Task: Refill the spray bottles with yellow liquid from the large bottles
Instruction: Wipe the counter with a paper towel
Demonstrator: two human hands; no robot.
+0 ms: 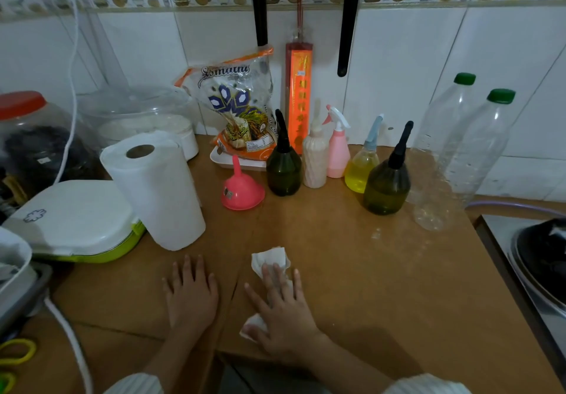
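While both hands lie flat on the desk (pixel 352 255), two large clear bottles (pixel 453 154) stand at the back right, seemingly empty, light and easily dented; hold them round the body. Left of them, five spray bottles (pixel 386 186) look slick. Right hand (pixel 283 308) presses a tissue (pixel 271 260), fingers spread; left hand (pixel 191 294) rests spread.

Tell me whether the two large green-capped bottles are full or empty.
Empty, or nearly. Both large bottles stand upright, capped, and look clear throughout, with no yellow liquid visible.

Funnel (pixel 242 190) stands left of the spray bottles (pixel 337 160), large bottles (pixel 453 148) to their right.
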